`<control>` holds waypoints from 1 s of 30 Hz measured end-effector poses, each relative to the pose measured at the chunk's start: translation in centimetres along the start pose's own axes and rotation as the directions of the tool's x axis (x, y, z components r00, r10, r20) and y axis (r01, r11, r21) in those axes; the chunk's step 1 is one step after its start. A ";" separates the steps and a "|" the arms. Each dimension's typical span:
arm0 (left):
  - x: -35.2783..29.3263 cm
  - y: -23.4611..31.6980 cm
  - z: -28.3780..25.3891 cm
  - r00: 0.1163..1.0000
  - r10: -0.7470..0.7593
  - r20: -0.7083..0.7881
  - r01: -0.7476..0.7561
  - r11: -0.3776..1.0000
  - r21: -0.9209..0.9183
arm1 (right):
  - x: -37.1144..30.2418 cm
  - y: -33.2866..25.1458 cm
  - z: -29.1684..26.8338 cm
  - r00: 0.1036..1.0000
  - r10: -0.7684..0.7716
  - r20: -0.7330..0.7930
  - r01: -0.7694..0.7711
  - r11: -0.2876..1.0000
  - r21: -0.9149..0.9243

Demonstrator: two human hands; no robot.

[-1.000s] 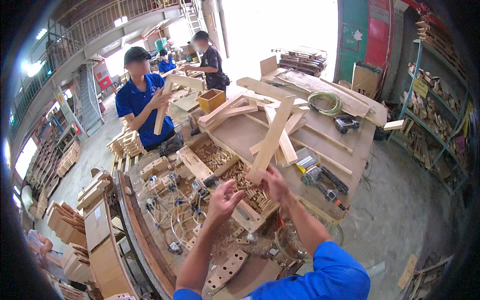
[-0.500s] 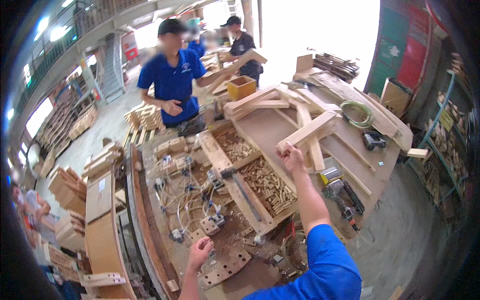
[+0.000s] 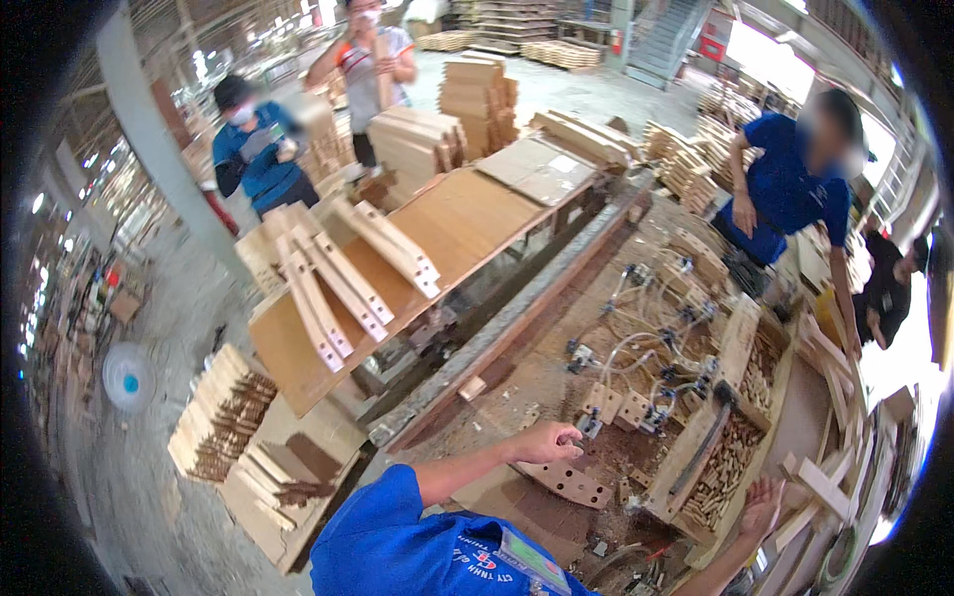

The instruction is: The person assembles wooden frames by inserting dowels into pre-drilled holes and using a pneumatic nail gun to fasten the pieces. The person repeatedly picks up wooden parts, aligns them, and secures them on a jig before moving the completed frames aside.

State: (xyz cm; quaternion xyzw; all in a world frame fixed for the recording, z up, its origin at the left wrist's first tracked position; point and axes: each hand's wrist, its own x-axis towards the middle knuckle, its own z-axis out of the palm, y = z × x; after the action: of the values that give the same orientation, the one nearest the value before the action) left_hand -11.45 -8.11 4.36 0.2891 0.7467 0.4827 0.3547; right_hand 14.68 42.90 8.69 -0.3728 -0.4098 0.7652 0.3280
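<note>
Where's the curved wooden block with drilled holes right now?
In the head view, the curved block is right of centre, low down, just below the left hand and left of the dowel box.

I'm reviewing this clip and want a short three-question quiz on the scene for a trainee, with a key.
1. True or false: the right hand is gripping the hammer.
2. What lies heaped in the wooden box? A) metal screws; B) short wooden pegs; C) paper sheets.
3. Which of the wearer's hands is nearer the drilled wooden piece?

Key:
1. False: the hammer lies along one side of the wooden box, and the right hand is open, apart from it.
2. B, short wooden pegs.
3. The left hand.
</note>
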 end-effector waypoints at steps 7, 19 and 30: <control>-8.9 -0.4 -13.8 0.877 0.126 -0.463 0.012 0.959 0.283 | -9.6 8.1 1.6 0.988 0.139 -0.063 -0.150 0.956 -0.253; -26.1 -2.1 -37.6 0.563 0.097 -0.821 0.817 0.082 0.570 | -16.4 13.0 4.8 0.996 0.092 0.016 -0.080 0.928 -0.363; -23.8 -3.7 -36.7 0.872 -0.012 -0.489 0.488 0.089 0.868 | -20.1 13.4 4.9 0.983 0.144 -0.114 -0.183 0.823 -0.538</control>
State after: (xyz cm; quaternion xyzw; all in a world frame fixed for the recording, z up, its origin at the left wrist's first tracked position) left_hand -27.62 -46.85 17.25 0.2192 0.9639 -0.1509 0.0131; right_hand 18.13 18.79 4.91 -0.5104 -0.5660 0.6286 0.1549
